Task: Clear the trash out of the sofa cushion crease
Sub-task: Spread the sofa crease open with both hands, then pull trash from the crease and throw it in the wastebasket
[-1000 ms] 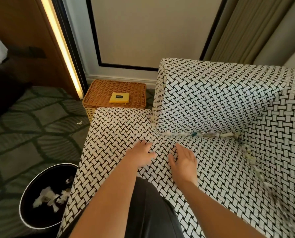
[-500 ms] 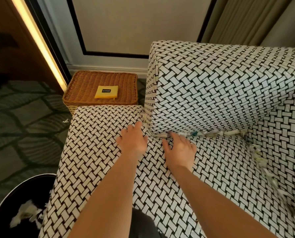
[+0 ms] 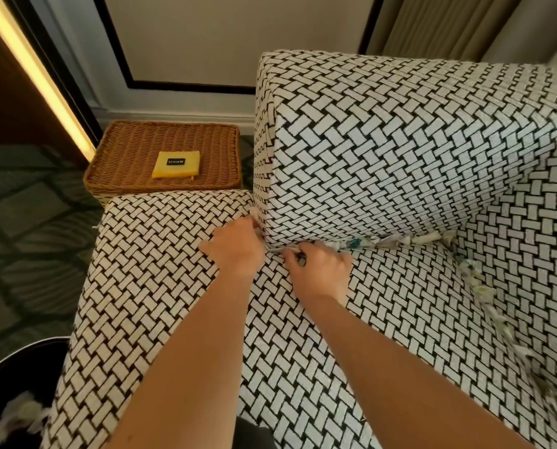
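- Under the upright cushion's (image 3: 400,150) lower edge, where it meets the seat cushion (image 3: 173,270): trash (image 3: 400,239) wedged along the line, with more scraps trailing off past its right end.
- right hand (image 3: 319,270) near the cushion's left corner, thumb and forefinger curled, pinching a thin white scrap (image 3: 280,251).
- left hand (image 3: 235,246) against that corner, fingers curled inward (tips hidden, can't tell if holding anything).
- wicker basket (image 3: 163,157) left of the cushion.
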Action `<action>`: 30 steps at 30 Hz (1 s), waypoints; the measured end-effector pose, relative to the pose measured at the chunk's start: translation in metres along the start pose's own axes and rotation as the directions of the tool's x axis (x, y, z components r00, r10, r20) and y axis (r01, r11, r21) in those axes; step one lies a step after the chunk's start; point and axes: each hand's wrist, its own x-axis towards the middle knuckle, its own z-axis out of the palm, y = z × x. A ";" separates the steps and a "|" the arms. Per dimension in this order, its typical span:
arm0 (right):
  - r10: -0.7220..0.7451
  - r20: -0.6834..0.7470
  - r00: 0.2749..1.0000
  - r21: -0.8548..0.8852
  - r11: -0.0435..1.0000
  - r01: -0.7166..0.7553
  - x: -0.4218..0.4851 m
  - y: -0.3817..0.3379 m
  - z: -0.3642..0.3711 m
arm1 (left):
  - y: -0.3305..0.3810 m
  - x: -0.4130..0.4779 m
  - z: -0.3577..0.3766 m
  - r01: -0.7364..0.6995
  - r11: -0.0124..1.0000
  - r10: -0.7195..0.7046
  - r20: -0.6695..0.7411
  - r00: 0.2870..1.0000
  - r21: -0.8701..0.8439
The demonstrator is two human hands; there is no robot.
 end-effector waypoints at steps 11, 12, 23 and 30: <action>-0.084 -0.083 0.993 0.136 0.986 0.095 -0.004 -0.001 0.001 | -0.014 -0.006 -0.003 -0.060 0.988 0.061 0.004 0.998 -0.141; -0.089 -0.100 0.991 0.164 0.981 0.104 -0.004 -0.002 0.001 | -0.016 -0.008 -0.003 -0.069 0.986 0.071 0.008 0.997 -0.152; -0.076 -0.048 0.996 0.408 0.909 0.089 -0.036 -0.002 -0.007 | -0.036 -0.068 -0.021 0.024 0.882 0.031 0.108 0.994 -0.470; -0.049 0.318 0.947 0.584 0.797 -0.155 -0.080 -0.014 -0.034 | -0.075 -0.114 -0.045 0.093 0.777 -0.039 0.099 0.994 -0.623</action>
